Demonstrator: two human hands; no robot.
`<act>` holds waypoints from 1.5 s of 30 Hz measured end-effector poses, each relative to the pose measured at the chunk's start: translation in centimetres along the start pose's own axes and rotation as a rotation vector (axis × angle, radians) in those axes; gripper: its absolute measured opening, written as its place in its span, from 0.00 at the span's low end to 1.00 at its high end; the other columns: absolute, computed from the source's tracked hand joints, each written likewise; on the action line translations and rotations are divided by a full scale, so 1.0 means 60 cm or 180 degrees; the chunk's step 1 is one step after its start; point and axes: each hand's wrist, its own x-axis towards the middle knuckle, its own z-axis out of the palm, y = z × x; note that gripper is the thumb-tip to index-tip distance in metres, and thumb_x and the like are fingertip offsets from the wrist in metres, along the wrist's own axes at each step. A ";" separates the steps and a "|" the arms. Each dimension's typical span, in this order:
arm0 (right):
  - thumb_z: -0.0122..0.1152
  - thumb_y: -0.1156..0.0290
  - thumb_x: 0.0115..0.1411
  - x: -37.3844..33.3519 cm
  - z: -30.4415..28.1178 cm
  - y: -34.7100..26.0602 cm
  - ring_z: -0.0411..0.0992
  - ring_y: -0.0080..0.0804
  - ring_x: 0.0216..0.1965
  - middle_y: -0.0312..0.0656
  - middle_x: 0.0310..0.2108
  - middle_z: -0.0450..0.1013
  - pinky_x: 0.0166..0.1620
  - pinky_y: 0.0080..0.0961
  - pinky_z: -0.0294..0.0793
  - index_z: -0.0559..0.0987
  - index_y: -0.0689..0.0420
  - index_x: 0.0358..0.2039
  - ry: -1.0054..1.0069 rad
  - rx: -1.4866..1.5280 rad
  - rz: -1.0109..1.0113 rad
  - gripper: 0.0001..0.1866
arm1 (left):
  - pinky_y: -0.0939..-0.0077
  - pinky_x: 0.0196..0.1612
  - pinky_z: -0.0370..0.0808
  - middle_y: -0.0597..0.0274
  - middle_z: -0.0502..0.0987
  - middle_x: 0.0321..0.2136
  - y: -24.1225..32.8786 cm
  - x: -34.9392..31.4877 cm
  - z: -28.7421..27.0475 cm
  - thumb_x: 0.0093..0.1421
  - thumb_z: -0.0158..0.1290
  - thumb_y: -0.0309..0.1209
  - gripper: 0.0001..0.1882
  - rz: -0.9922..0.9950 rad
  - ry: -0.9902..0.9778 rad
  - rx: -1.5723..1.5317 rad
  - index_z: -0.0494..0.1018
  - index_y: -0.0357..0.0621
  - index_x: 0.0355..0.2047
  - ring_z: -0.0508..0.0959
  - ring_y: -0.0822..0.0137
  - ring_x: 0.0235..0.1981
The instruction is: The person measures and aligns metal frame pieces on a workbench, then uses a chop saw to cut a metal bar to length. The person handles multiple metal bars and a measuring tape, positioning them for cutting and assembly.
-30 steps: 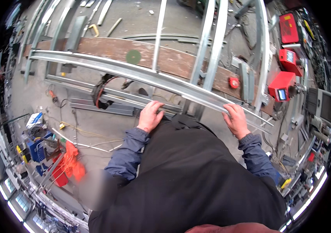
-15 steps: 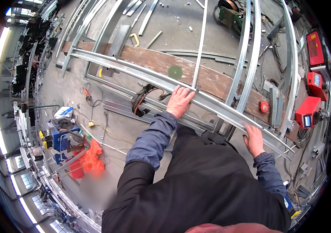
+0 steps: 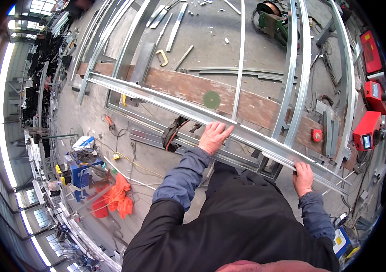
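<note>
A long galvanized steel channel (image 3: 166, 102) runs slantwise in front of me, from upper left to lower right, on a metal frame. My left hand (image 3: 214, 138) grips its near edge around the middle, fingers bent over the rim and thumb toward the right. Nearer the right end, my right hand (image 3: 302, 177) has its fingers curled over the same edge. A thin metal strip (image 3: 240, 68) meets the channel just beyond my left hand. Left of that hand, a dark curved object (image 3: 172, 134) with an orange edge hangs by the frame's lower rails.
Beyond the channel lies a worn brown board (image 3: 170, 84) with a green disc (image 3: 211, 99) and a red tape measure (image 3: 316, 135). A yellow clamp (image 3: 161, 57) is farther off. Red machines (image 3: 367, 130) stand right; orange cloth (image 3: 119, 196) and cables lie left.
The whole view has shifted, so the scene sits lower and farther right. My right hand's fingers are now more curled over the channel edge. The left hand keeps roughly its place on it.
</note>
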 end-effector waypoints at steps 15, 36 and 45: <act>0.69 0.84 0.42 0.010 0.003 -0.008 0.77 0.53 0.51 0.44 0.49 0.81 0.53 0.45 0.80 0.83 0.54 0.49 -0.0003 0.0082 0.0122 0.29 | 0.54 0.66 0.71 0.62 0.75 0.52 -0.102 -0.006 -0.067 0.53 0.71 0.37 0.40 0.0181 -0.0214 -0.0522 0.75 0.53 0.68 0.75 0.55 0.56; 0.67 0.87 0.47 0.016 0.005 -0.039 0.76 0.53 0.53 0.45 0.49 0.81 0.57 0.45 0.77 0.82 0.54 0.48 -0.0120 -0.0148 0.0686 0.25 | 0.52 0.59 0.71 0.62 0.73 0.49 -0.578 -0.151 -0.129 0.50 0.74 0.37 0.25 -0.0074 -0.0102 0.0147 0.75 0.54 0.45 0.74 0.53 0.54; 0.66 0.86 0.48 0.008 0.008 -0.037 0.76 0.54 0.55 0.46 0.50 0.80 0.60 0.45 0.75 0.83 0.54 0.49 -0.0191 -0.0195 0.0825 0.26 | 0.54 0.60 0.70 0.65 0.73 0.48 -0.582 -0.152 -0.124 0.55 0.71 0.40 0.26 -0.0010 -0.0086 0.0202 0.76 0.61 0.53 0.73 0.56 0.55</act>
